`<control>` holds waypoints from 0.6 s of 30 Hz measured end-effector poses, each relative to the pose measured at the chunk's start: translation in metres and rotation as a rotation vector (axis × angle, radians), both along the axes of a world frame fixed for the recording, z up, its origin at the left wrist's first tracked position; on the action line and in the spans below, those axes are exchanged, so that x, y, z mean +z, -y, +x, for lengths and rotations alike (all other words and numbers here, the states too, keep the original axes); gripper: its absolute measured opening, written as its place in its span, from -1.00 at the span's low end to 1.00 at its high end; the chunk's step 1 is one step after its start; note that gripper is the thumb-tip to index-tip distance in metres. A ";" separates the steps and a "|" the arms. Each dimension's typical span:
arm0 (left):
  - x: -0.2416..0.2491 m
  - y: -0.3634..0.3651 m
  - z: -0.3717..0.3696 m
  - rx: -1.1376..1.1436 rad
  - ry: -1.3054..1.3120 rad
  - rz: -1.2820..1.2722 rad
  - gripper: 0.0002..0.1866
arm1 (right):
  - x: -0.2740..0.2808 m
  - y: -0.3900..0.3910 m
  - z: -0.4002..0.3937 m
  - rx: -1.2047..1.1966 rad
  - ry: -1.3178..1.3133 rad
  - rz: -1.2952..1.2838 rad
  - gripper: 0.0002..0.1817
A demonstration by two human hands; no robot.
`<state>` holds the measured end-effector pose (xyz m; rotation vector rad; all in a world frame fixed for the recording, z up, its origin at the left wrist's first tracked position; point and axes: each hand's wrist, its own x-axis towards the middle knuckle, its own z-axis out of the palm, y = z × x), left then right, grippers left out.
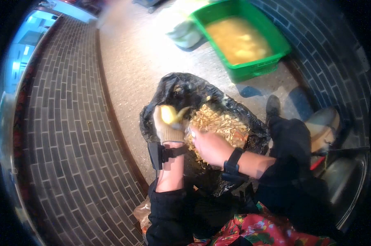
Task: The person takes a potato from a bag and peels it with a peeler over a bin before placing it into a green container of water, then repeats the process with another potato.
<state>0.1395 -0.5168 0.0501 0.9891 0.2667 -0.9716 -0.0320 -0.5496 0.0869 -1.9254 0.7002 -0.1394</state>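
Observation:
My left hand [167,126], in a pale knitted glove, is closed around a yellow peeled potato [168,114]. A strip of peel [182,112] stands out at the potato's right side. Just to the right, my bare right hand [206,144] is closed, its fingers near the potato; what it grips is blurred and too small to name. Both hands are over a black plastic bag [185,88] spread open on the floor, with a heap of peelings [220,125] in it.
A green tub [230,71] with yellow pieces in cloudy water stands ahead on the right. A whitish bag [184,35] lies beside it. Brick-patterned walls [66,102] rise on both sides. A dark shoe [272,105] is right of the black bag.

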 end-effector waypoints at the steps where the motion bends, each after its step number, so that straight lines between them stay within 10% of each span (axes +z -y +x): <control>1: 0.014 0.010 -0.005 0.076 0.141 0.222 -0.44 | -0.002 -0.008 0.000 0.031 -0.021 0.007 -0.61; 18: 0.034 0.015 -0.014 -0.196 0.140 0.002 -0.59 | 0.005 0.050 -0.006 -0.147 0.067 -0.131 -0.63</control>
